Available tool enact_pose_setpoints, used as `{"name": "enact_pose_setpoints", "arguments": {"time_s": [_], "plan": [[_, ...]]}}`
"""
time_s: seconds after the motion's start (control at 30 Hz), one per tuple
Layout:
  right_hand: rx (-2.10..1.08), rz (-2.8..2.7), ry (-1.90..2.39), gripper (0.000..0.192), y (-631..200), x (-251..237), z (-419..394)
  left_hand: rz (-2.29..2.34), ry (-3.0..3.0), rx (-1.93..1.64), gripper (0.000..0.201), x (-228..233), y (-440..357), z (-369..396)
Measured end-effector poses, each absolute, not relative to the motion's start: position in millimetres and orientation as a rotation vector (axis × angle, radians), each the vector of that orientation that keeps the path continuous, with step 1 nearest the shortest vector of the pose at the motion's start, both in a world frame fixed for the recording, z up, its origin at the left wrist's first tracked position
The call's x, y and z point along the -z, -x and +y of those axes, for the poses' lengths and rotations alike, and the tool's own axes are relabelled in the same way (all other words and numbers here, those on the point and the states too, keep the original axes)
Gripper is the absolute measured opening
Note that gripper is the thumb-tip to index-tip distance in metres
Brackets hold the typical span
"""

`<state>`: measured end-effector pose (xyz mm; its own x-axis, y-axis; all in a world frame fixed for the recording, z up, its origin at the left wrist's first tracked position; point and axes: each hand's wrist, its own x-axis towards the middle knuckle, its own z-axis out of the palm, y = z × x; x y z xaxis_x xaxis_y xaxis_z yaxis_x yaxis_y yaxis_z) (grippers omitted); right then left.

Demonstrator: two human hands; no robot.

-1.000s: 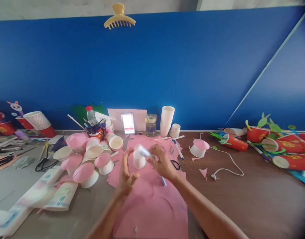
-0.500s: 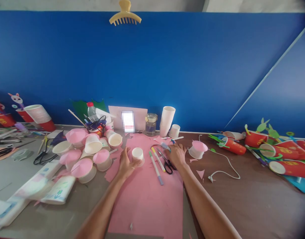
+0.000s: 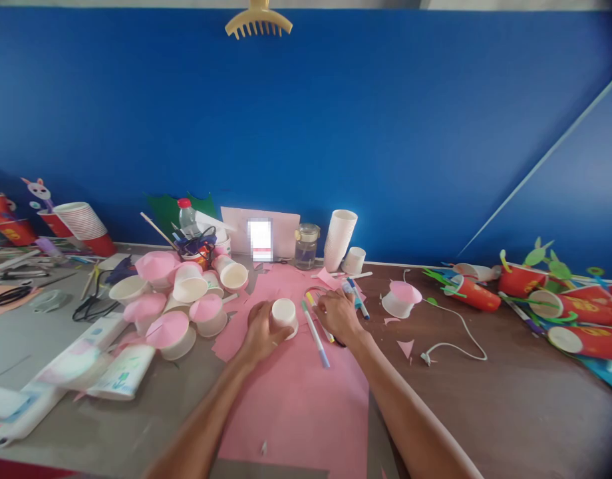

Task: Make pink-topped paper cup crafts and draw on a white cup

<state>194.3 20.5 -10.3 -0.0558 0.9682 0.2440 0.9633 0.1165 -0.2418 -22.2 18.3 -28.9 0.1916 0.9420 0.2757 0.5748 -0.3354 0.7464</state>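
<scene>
— Fingers (image 3: 279, 330) of the left hand (image 3: 263, 327), how did they sit?
— Curled round the near and left side of the small white cup (image 3: 285, 317), touching it, thumb on the near side. The cup stood upright on the pink paper sheet (image 3: 296, 399), mouth up, near the middle of the counter (image 3: 485, 412).
— And the forearm?
— It ran from the near edge up and to the right, low over the sheet, wrist fairly straight.
— What about the right hand (image 3: 338, 316)?
— Palm down, just right of the cup, fingers bent loosely over the markers (image 3: 316, 334) and the dark scissor handle beneath. I could not tell whether it gripped anything; the knuckles hid what lay underneath. Its forearm came in from the near right, angled up and left.
— So the hands were close?
— Near each other, with the cup and one long marker between them, not touching.
— What lay about?
— To the left, a heap of cups with pink lids (image 3: 176, 306). Farther off, a stack of white cups (image 3: 340, 239) beside a glass jar (image 3: 306, 245). To the right, a white cord (image 3: 456, 332), and at the far right, red cups (image 3: 560, 313) lying on their sides.
</scene>
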Motion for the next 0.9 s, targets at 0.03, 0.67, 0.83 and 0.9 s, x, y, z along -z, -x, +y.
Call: {"name": "enact_pose_setpoints", "arguments": {"time_s": [0.03, 0.67, 0.83, 0.9], "plan": [[-0.023, -2.071, 1.889, 0.022, -193.8, 10.0, 19.6, 1.404, -2.0, -0.982, 0.053, 28.8, 21.1, 16.7], [-0.353, -1.626, 1.681, 0.016, -199.6, -5.2, 26.1, 1.41, -2.024, -0.883, 0.06, 34.5, 16.8, 11.0], [-0.644, -1.452, 1.455, 0.022, -196.3, -20.7, 17.3, 1.369, -2.045, -0.852, 0.069, 35.9, 20.1, 11.7], [-0.8, -1.332, 1.336, 0.022, -192.4, -28.4, 12.1, 1.336, -2.067, -0.86, 0.073, 37.3, 22.0, 12.1]]}}
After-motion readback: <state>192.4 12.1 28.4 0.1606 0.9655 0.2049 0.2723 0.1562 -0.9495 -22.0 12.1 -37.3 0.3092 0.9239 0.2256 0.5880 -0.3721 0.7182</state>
